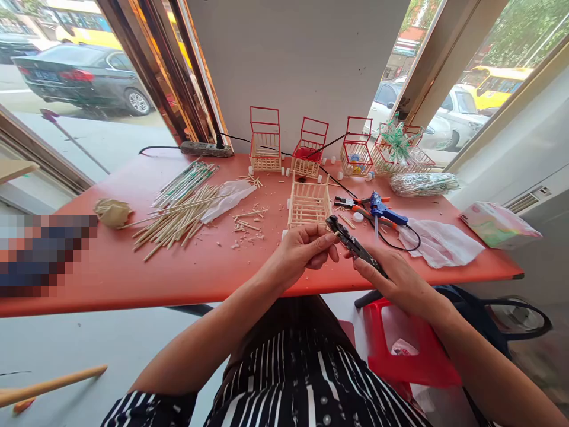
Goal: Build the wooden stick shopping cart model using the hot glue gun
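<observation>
My right hand [395, 276] is closed round a dark-handled cutting tool [358, 246], which looks like pliers or cutters. Its head points up and left, close to the fingers of my left hand [311, 246]. Those fingers are pinched on a short piece of wooden stick [336, 235], mostly covered by my fingertips. Just beyond both hands stands an unpainted stick cart [310, 198] with small white wheels. Left of it, loose wooden sticks [186, 219] lie in a pile, with short cut pieces [249, 222] and crumbs scattered between.
Several carts with red-painted tops, such as this one [265, 142], stand at the back. A blue glue gun [384, 210] and orange-handled pliers [347, 204] lie to the right. Farther right are a tissue box [498, 222] and clear plastic [444, 243]. A power strip [207, 149] sits back left.
</observation>
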{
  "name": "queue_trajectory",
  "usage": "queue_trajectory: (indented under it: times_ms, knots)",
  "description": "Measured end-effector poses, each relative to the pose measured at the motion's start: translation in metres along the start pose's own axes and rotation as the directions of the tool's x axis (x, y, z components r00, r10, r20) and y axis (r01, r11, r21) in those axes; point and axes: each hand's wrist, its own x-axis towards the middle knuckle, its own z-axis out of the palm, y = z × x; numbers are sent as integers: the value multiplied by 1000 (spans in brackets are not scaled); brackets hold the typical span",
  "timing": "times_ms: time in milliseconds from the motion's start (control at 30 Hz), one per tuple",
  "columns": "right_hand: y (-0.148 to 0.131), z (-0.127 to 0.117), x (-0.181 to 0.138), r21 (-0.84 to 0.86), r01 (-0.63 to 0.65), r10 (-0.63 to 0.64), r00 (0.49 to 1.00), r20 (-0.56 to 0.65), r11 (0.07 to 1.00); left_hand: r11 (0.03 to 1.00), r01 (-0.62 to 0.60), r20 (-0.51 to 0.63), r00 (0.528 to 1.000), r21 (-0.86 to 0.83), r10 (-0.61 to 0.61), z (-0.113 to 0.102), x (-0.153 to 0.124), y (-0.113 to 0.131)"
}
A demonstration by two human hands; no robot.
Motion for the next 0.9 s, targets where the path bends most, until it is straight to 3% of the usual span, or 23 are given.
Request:
queue_trajectory:
  times_ms: [500, 900]
  knots:
    - [5, 6, 7, -62, 66, -69, 997, -45, 996, 998, 59, 1, 998, 23, -59, -7, 1, 2]
    - [23, 21, 2, -200, 95, -132, 975, -179, 975, 998, 38, -32, 999, 48, -36, -4, 2, -7]
